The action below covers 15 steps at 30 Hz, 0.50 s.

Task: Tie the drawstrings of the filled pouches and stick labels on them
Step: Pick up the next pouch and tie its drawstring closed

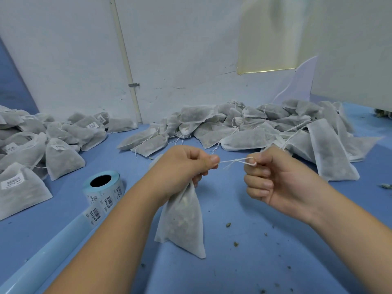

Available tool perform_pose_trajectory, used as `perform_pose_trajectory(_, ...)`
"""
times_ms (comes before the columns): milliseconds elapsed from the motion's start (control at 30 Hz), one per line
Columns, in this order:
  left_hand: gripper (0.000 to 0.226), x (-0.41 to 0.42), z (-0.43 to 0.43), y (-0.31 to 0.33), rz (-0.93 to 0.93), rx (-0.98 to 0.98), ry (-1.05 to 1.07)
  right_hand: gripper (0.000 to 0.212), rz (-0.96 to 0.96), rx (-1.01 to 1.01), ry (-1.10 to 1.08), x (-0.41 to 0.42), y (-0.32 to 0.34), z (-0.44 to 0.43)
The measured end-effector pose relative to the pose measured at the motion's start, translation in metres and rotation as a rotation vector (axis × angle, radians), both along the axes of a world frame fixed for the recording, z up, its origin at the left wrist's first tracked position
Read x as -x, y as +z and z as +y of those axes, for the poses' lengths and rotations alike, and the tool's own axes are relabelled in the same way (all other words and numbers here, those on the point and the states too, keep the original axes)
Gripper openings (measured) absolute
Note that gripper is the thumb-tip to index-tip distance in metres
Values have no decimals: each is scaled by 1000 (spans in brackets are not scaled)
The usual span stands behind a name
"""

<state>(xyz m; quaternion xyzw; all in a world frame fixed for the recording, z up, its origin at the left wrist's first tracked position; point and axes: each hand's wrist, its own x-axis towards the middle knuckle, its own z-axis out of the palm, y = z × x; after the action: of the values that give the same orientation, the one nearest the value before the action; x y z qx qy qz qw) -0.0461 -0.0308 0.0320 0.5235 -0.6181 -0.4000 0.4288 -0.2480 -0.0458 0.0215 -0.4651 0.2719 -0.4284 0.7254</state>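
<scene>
Lowest in the frame, the blue table (265, 268) carries scattered dark crumbs (228, 224) in its lower right part, and two bare forearms reach up from the bottom corners toward the middle. A pale blue backing strip (42, 259) runs from the lower left corner up to the label roll (101, 187), which stands on the table at centre left with barcode labels showing on its unwound end. In the middle of the frame hangs the filled pouch (182, 225), white and translucent, with dark contents; its bottom corner looks to rest on the table. The left hand (186, 166) is clenched around the pouch's gathered neck, thumb and forefinger pinching one end of the drawstring (235, 160). The right hand (273, 181), a little apart to the right of it, pinches the string's looped other end with its fingers curled. The string runs taut between the two hands, with a knot near its middle. Farther back, a pile of labelled pouches (61, 158) fills the left edge, and a heap of unlabelled pouches (254, 132) with loose strings spreads across the centre and right. Behind them rises a white wall (180, 49) with a thin pipe (125, 56) and a yellowish sheet (267, 35) at upper right.
</scene>
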Motion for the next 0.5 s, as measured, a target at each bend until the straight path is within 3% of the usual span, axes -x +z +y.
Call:
perform_pose_trajectory(167, 19, -3, 4, 4, -128, -70, -110, 13, 73, 60, -172, 11, -1, -12)
perform_pose_trajectory(333, 36, -10, 8, 5, -256, -326, -304, 30, 57, 67, -335, 20, -5, -22)
perform_pose_trajectory(500, 25, -14, 7, -1, -302, -463, -260, 28, 115, 169, -424, 16, -5, -18)
